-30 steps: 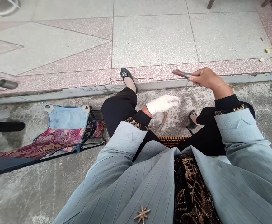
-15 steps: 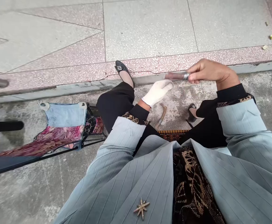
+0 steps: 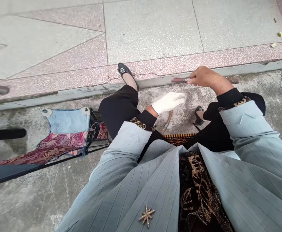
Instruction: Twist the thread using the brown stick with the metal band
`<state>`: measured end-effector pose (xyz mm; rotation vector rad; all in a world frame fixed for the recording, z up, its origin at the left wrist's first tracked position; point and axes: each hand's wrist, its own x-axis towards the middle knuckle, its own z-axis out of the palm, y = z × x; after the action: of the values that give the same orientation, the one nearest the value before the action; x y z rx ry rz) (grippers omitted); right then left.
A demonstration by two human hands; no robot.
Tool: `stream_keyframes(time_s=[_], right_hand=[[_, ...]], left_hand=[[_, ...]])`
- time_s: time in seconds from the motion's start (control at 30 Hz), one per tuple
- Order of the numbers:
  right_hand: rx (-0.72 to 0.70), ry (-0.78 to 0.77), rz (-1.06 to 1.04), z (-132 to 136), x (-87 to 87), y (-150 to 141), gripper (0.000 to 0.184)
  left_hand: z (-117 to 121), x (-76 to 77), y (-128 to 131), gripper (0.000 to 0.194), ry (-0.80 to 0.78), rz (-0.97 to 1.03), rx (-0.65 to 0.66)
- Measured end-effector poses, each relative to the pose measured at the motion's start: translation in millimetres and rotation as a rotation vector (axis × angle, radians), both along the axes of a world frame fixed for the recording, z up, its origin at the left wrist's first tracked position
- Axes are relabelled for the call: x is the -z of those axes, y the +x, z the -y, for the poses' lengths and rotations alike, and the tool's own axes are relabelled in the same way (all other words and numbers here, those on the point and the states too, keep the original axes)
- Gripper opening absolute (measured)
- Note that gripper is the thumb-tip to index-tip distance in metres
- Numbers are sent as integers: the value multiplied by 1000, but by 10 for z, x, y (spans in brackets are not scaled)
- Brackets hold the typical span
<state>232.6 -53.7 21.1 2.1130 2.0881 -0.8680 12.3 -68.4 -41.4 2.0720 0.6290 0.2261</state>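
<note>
Gloved left hand (image 3: 167, 103) has dropped — right hand (image 3: 205, 78) pinches a banded rod (image 3: 179, 80).

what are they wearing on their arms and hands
Both arms wear pale blue-grey pinstriped jacket sleeves with wide turned-back cuffs. Below these show black undersleeves edged with gold-patterned dark trim. The left hand wears a white fabric glove, and the right hand is bare.

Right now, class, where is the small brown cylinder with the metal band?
In the head view, the brown cylinder sits right of centre in the right hand, just above the white-gloved left hand, in line with the concrete curb.
</note>
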Motion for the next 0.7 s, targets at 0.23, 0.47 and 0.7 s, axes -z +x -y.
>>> stream_keyframes(time_s=[0.23, 0.47, 0.7], right_hand=[[-331, -482, 86, 81, 83, -73, 26], [-404, -674, -468, 151, -234, -1, 43], [-150, -325, -526, 179, -280, 39, 50]], left_hand=[[-13, -4, -59, 32, -346, 133, -23], [-13, 29, -64, 44, -699, 346, -121], [-61, 211, 72, 35, -771, 541, -517]])
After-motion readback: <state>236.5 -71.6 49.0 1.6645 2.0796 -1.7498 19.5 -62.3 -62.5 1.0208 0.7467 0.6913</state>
